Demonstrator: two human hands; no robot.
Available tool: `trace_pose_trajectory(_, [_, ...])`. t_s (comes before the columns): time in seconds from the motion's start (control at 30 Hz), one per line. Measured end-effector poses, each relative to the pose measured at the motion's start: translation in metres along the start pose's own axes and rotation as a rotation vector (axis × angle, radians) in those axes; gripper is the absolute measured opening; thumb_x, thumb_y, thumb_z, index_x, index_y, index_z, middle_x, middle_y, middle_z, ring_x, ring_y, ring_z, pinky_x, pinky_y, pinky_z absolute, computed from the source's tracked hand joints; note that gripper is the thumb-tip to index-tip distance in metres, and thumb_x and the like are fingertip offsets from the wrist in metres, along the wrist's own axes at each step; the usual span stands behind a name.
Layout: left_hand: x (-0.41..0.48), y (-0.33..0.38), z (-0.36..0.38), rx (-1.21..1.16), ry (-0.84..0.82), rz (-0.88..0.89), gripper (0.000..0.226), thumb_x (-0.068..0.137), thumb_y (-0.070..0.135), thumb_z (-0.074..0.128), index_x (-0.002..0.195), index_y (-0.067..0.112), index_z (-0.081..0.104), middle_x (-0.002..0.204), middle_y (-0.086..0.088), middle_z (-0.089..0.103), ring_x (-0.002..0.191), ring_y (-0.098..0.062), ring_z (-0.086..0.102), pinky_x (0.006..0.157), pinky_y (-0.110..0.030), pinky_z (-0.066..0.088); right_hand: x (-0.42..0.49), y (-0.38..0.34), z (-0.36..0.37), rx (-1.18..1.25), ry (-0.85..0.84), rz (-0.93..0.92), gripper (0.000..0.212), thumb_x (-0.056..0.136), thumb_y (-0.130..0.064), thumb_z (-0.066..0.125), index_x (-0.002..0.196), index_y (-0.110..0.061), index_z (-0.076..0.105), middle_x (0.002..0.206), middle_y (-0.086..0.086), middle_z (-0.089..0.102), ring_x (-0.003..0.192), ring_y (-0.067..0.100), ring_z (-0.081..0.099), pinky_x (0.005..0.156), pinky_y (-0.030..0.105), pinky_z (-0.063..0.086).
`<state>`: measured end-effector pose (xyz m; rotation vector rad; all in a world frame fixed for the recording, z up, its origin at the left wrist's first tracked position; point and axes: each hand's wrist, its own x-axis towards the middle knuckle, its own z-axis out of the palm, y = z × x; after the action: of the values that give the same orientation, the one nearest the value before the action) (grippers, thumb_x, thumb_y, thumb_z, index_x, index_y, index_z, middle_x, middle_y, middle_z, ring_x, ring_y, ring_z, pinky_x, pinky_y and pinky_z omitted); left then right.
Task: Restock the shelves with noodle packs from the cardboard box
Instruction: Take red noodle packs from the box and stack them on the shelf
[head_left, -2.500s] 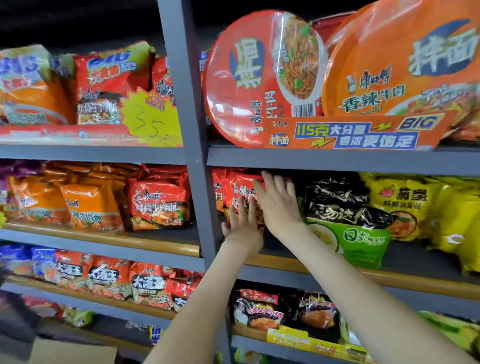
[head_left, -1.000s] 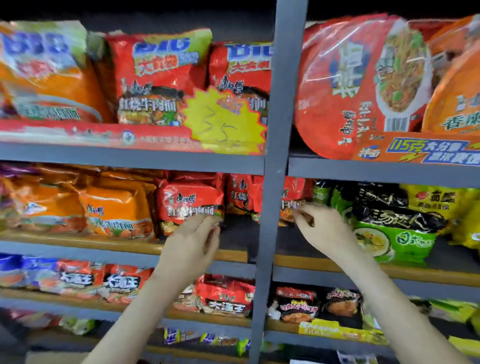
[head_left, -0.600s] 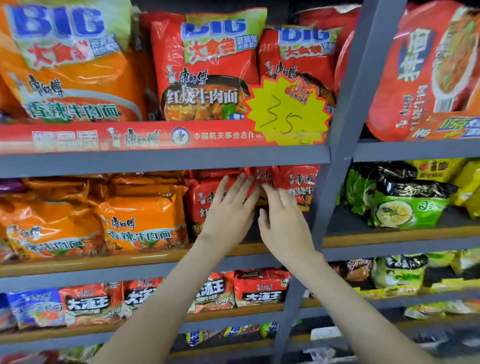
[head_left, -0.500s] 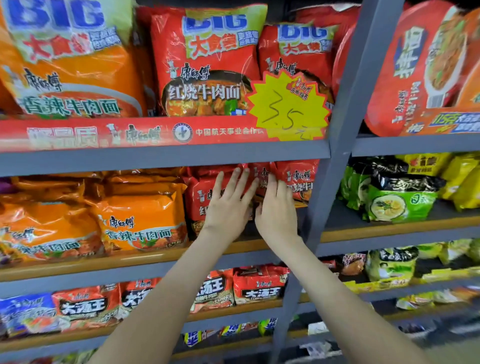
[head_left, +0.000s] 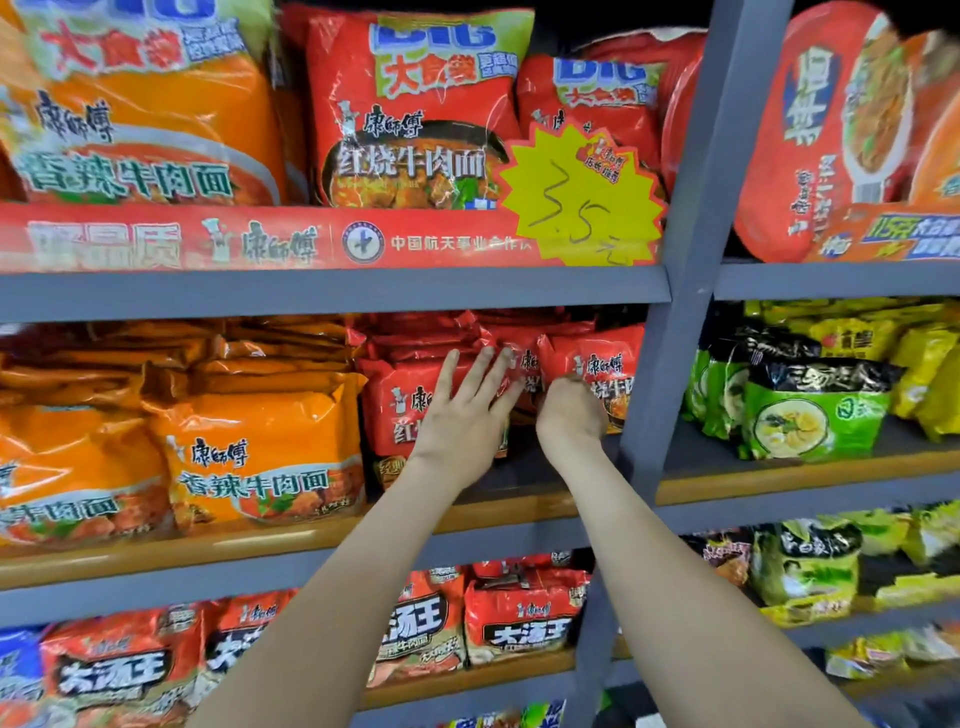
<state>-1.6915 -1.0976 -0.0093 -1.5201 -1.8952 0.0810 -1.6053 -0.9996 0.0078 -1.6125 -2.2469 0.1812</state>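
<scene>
Shelving of grey-painted metal (head_left: 332, 293) fills the view, split by a grey upright post (head_left: 691, 260). On the upper shelf stand large red plastic noodle bags (head_left: 410, 114), with a red paper banner strip (head_left: 260, 241) running along the shelf front below them. The middle shelf carries orange plastic noodle packs (head_left: 260, 457) at the left, and red plastic noodle packs (head_left: 405, 410) stacked beside them up to the post. Green-and-black noodle packs (head_left: 815, 410) sit past the post, on the right bay of the same level. A yellow star-shaped paper price tag (head_left: 582, 197) hangs at the right end of the banner.

Both bare forearms reach up to the red stack on the middle shelf. The left hand (head_left: 465, 415) lies flat against the front of a red pack, its grip spread wide, with straight fingers (head_left: 485, 369) fanned over the wrapper. The right hand (head_left: 569, 410) is just beside it, touching the neighbouring red pack near the post. Its fingers are bent forward out of sight behind the knuckles, so I cannot tell whether that grip pinches the wrapper or only presses on it.
</scene>
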Motion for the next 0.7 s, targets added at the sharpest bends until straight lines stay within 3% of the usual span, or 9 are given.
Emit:
trace_pose_trajectory(0.1, [0.0, -0.001, 0.008, -0.017, 0.067, 0.014, 0.059, 0.1, 0.031, 0.034, 0.153, 0.02, 0.01, 0.159, -0.013, -0.008, 0.147, -0.032, -0.007, 0.11, -0.056, -0.016, -0.001, 0.002, -0.003, -0.047, 0.047, -0.063, 0.027, 0.095, -0.003, 0.047, 0.121, 0.0, 0.051, 0.111, 0.013, 0.063, 0.099, 0.027, 0.063, 0.066, 0.032, 0.043])
trace_pose_trajectory(0.2, [0.004, -0.005, 0.014, -0.007, 0.185, 0.015, 0.06, 0.088, 0.026, 0.059, 0.144, 0.018, 0.04, 0.154, -0.014, 0.028, 0.142, -0.032, 0.026, 0.115, -0.056, 0.005, -0.008, 0.001, 0.003, -0.034, 0.142, -0.139, 0.029, 0.098, -0.008, 0.04, 0.126, -0.001, 0.047, 0.108, 0.011, 0.066, 0.096, 0.026, 0.065, 0.066, 0.032, 0.044])
trace_pose_trajectory(0.27, [0.009, -0.01, 0.017, -0.038, 0.266, 0.005, 0.064, 0.075, 0.017, 0.068, 0.136, 0.014, 0.051, 0.144, -0.014, 0.046, 0.132, -0.032, 0.044, 0.112, -0.053, 0.016, -0.012, -0.001, 0.01, -0.021, 0.229, -0.277, 0.031, 0.099, -0.012, 0.04, 0.128, -0.003, 0.047, 0.11, 0.011, 0.065, 0.097, 0.026, 0.065, 0.074, 0.033, 0.048])
trace_pose_trajectory(0.33, [0.016, -0.016, 0.013, -0.041, 0.296, 0.006, 0.064, 0.071, 0.013, 0.065, 0.134, 0.012, 0.053, 0.138, -0.014, 0.051, 0.126, -0.032, 0.05, 0.109, -0.051, 0.019, -0.012, -0.002, 0.013, -0.002, 0.252, -0.466, 0.034, 0.096, -0.014, 0.043, 0.128, -0.006, 0.05, 0.12, 0.01, 0.061, 0.107, 0.027, 0.06, 0.088, 0.035, 0.044])
trace_pose_trajectory(0.4, [0.024, -0.021, 0.007, -0.013, 0.312, 0.013, 0.057, 0.076, 0.016, 0.061, 0.132, 0.012, 0.055, 0.136, -0.014, 0.053, 0.124, -0.031, 0.052, 0.108, -0.05, 0.021, -0.01, 0.0, 0.013, 0.039, 0.189, -0.53, 0.04, 0.093, -0.017, 0.047, 0.132, -0.007, 0.047, 0.135, 0.01, 0.047, 0.124, 0.028, 0.045, 0.101, 0.04, 0.032])
trace_pose_trajectory(0.5, [0.036, -0.025, 0.002, 0.001, 0.308, 0.04, 0.046, 0.087, 0.024, 0.044, 0.129, 0.012, 0.059, 0.132, -0.013, 0.057, 0.123, -0.029, 0.053, 0.108, -0.049, 0.022, -0.008, 0.008, 0.012, 0.1, 0.235, -0.439, 0.057, 0.09, -0.024, 0.057, 0.14, -0.01, 0.032, 0.147, 0.011, 0.026, 0.134, 0.029, 0.024, 0.107, 0.049, 0.024])
trace_pose_trajectory(0.57, [0.04, -0.024, 0.003, 0.009, 0.288, 0.05, 0.048, 0.09, 0.028, 0.035, 0.128, 0.012, 0.059, 0.132, -0.013, 0.058, 0.124, -0.028, 0.053, 0.109, -0.049, 0.022, -0.008, 0.014, 0.015, 0.133, 0.178, -0.373, 0.081, 0.087, -0.023, 0.064, 0.149, -0.018, 0.011, 0.156, 0.011, -0.002, 0.143, 0.033, 0.002, 0.11, 0.057, 0.014])
trace_pose_trajectory(0.63, [0.04, -0.02, 0.004, 0.007, 0.29, 0.03, 0.049, 0.092, 0.029, 0.033, 0.13, 0.011, 0.057, 0.133, -0.014, 0.056, 0.125, -0.029, 0.052, 0.109, -0.049, 0.022, -0.005, 0.017, 0.018, 0.116, 0.012, -0.316, 0.106, 0.086, -0.018, 0.066, 0.148, -0.028, -0.018, 0.151, 0.006, -0.034, 0.141, 0.033, -0.026, 0.11, 0.063, 0.005])
trace_pose_trajectory(0.7, [0.037, -0.016, 0.004, 0.001, 0.31, 0.008, 0.05, 0.093, 0.029, 0.033, 0.135, 0.01, 0.052, 0.138, -0.015, 0.052, 0.128, -0.03, 0.049, 0.11, -0.049, 0.022, -0.001, 0.014, 0.021, 0.1, -0.065, -0.282, 0.116, 0.084, -0.01, 0.066, 0.142, -0.034, -0.032, 0.143, 0.002, -0.048, 0.135, 0.032, -0.038, 0.109, 0.066, 0.004])
